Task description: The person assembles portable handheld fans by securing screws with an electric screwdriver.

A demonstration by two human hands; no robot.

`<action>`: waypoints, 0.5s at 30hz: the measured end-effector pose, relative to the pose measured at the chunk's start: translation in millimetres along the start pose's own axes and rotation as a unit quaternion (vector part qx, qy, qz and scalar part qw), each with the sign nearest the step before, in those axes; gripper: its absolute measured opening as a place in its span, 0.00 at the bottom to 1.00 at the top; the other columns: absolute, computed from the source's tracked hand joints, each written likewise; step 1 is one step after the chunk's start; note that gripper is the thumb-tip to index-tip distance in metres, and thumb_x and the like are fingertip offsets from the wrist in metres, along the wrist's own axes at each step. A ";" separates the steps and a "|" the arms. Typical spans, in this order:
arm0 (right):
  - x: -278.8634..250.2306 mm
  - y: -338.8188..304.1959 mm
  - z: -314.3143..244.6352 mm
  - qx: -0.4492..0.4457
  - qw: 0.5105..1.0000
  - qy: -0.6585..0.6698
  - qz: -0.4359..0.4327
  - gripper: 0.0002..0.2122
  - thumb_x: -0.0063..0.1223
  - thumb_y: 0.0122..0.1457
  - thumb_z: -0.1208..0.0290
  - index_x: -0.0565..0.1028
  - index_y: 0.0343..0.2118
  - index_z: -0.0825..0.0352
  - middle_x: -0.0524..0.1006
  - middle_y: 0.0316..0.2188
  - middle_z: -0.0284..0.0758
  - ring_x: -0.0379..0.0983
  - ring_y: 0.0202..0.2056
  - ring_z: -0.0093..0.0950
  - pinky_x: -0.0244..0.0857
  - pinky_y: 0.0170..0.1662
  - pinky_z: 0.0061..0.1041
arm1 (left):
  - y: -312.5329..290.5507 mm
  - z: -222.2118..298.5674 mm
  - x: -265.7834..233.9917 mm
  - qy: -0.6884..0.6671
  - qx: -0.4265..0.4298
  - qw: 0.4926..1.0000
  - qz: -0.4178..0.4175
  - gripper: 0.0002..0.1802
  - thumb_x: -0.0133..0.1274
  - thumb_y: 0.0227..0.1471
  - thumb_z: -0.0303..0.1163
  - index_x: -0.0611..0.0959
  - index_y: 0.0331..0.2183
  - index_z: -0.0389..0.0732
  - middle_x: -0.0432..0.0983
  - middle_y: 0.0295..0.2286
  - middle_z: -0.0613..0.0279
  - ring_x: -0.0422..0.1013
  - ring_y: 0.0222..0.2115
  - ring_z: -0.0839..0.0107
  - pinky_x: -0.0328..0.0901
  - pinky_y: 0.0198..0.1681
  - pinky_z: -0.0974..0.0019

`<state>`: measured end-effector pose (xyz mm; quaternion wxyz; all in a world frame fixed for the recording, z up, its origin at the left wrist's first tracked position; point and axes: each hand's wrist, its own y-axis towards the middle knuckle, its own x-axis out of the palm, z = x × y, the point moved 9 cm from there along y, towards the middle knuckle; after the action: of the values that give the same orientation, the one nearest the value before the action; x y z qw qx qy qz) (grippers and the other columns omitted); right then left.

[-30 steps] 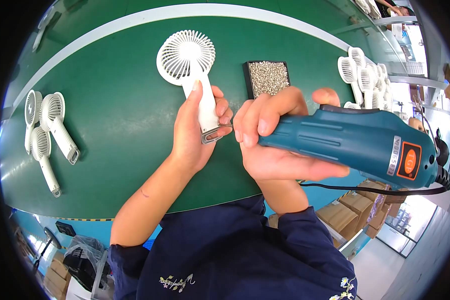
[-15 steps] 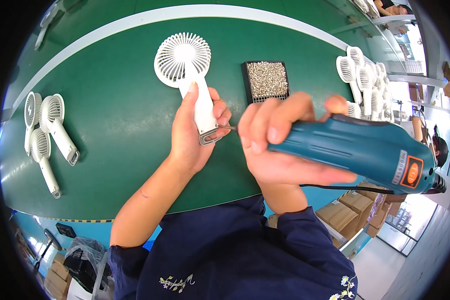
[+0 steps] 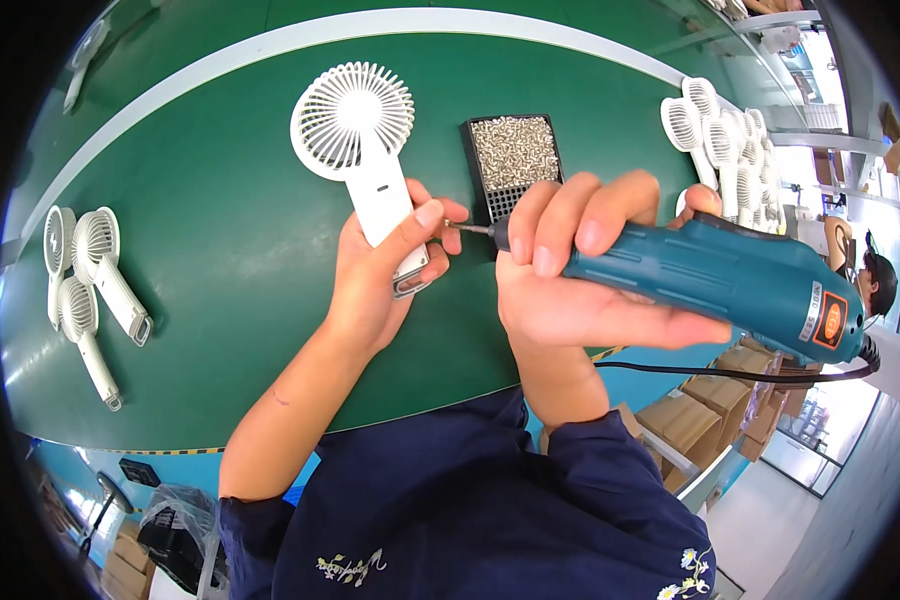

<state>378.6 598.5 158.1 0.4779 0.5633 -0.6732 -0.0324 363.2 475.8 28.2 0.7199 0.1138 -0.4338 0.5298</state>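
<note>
My left hand [image 3: 380, 265] is closed around the handle of a white handheld fan [image 3: 378, 200], its round grille pointing away from me over the green table. A grey loop shows at the handle's near end. In my right hand [image 3: 580, 270] lies a teal electric screwdriver [image 3: 720, 285], held nearly level. Its thin bit reaches left to the fingertips of my left hand, beside the fan handle; whether a screw sits on the tip is too small to tell. Just beyond my right fingers stands a black tray [image 3: 478, 185] full of small metal screws [image 3: 515, 152].
Several white fans [image 3: 95, 240] lie at the left of the green table [image 3: 220, 330], and a larger group of fans [image 3: 720, 140] at the far right. A black cable [image 3: 670, 375] runs from the screwdriver. Cardboard boxes [image 3: 685, 425] stand below on the right, with another person [image 3: 875, 285] beyond.
The screwdriver bit has moved up and away from the handle's near end toward my left fingertips. My left thumb has shifted down the handle, and the fan has turned slightly.
</note>
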 end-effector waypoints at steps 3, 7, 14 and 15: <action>-7.3 1.0 -3.7 -0.014 0.999 0.012 0.030 0.42 0.27 0.43 0.22 0.53 0.53 0.53 0.67 0.22 0.36 0.63 0.13 0.26 0.62 0.15 0.26 | -0.7 -0.3 0.3 -0.016 0.002 1.000 -0.004 0.12 0.55 0.50 0.25 0.70 0.37 0.39 0.75 0.31 0.54 0.70 0.28 0.74 0.60 0.21 0.75; -9.8 1.2 -3.7 -0.016 0.999 0.014 0.035 0.42 0.27 0.43 0.22 0.54 0.52 0.53 0.67 0.22 0.36 0.63 0.13 0.26 0.63 0.16 0.26 | -1.7 0.0 -0.1 -0.004 0.006 1.000 -0.005 0.14 0.55 0.48 0.22 0.71 0.37 0.39 0.75 0.32 0.55 0.72 0.29 0.72 0.61 0.22 0.75; -4.3 -0.5 -1.3 -0.011 0.998 -0.052 0.021 0.37 0.29 0.48 0.26 0.60 0.50 0.54 0.64 0.21 0.30 0.57 0.11 0.22 0.56 0.12 0.23 | -3.9 2.1 -4.8 0.033 0.007 0.999 0.016 0.14 0.56 0.48 0.20 0.71 0.38 0.38 0.77 0.31 0.55 0.74 0.29 0.70 0.63 0.24 0.74; -7.2 -0.7 -2.1 -0.007 0.999 -0.017 0.027 0.39 0.28 0.46 0.24 0.57 0.51 0.53 0.65 0.21 0.33 0.60 0.13 0.24 0.59 0.14 0.24 | -3.6 0.8 -5.1 0.035 -0.004 0.999 0.018 0.14 0.56 0.48 0.21 0.71 0.37 0.38 0.77 0.30 0.54 0.74 0.29 0.70 0.63 0.24 0.74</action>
<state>379.9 605.0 154.4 0.4707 0.5410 -0.6962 -0.0333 365.6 470.5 25.9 0.7253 0.0848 -0.4125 0.5446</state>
